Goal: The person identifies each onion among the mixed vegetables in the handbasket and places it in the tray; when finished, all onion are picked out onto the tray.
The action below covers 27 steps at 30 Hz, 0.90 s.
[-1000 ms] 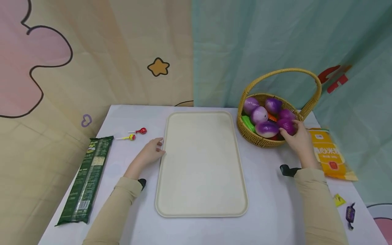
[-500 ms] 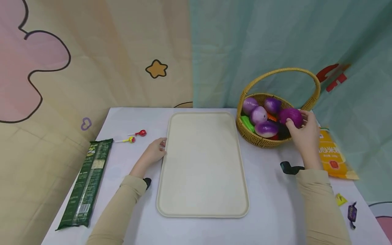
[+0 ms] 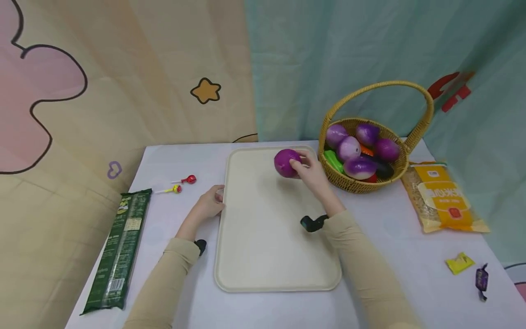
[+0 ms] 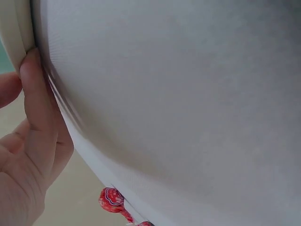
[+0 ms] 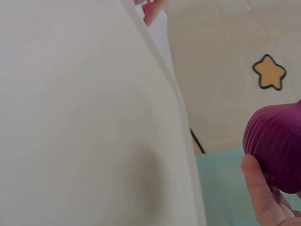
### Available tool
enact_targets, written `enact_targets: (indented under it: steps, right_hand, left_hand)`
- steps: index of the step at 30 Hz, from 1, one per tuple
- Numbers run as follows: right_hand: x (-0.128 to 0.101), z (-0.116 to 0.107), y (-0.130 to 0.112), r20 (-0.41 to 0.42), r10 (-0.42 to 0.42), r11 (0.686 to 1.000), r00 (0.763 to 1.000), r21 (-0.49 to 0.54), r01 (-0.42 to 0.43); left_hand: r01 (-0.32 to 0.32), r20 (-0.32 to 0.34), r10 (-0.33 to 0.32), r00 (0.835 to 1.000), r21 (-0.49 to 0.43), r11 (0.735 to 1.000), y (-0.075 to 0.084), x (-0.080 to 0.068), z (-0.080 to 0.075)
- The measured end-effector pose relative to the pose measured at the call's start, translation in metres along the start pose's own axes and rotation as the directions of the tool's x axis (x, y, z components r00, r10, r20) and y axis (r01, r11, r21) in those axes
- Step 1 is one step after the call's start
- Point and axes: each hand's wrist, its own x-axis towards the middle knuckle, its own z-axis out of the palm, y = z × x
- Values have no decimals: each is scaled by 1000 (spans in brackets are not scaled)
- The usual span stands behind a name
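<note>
In the head view, my right hand (image 3: 313, 176) pinches a purple onion (image 3: 285, 163) between thumb and fingers. The onion is held above the far part of a cream rectangular tray (image 3: 267, 228), and its shadow falls on the tray. The ridged side of the onion (image 5: 277, 146) shows in the right wrist view, with a fingertip against it. At the tray's left edge, my left hand (image 3: 207, 203) grips the rim, fingers curled at the outer side. The left wrist view shows a fingertip (image 4: 32, 63) against that rim (image 4: 16, 33).
A wicker basket (image 3: 349, 185) of vegetables stands at the back right, its handle upright. Right of it lie a yellow food packet (image 3: 448, 198), a yellow candy (image 3: 460, 263) and a purple candy (image 3: 481, 282). Two lollipops (image 3: 189, 179) and a long green packet (image 3: 119, 249) lie left.
My right hand has lifted the purple onion out of the basket and carried it left, over the tray. My left hand stays at the tray's left edge.
</note>
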Motion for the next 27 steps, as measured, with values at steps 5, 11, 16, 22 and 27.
enact_targets:
  steps: [5, 11, 16, 22, 27]
  right_hand:
    - [26, 52, 18, 51, 168, 979, 985, 111, -173]
    - [42, 81, 32, 77, 220, 975, 972, 23, -222]
    - [48, 88, 36, 70, 218, 975, 973, 17, -220]
    - [50, 94, 35, 44, 179, 983, 983, 26, -181]
    - [42, 86, 22, 21, 117, 993, 993, -30, -117]
  left_hand:
    - [38, -3, -38, 999, 9, 999, 5, 0, 7]
    - [71, 27, -70, 997, -41, 997, 5, 0, 12]
    - [53, 31, -53, 998, -10, 999, 4, 0, 13]
    - [59, 27, -59, 998, 7, 998, 3, -2, 7]
    - [55, 53, -54, 997, -15, 998, 0, -1, -1]
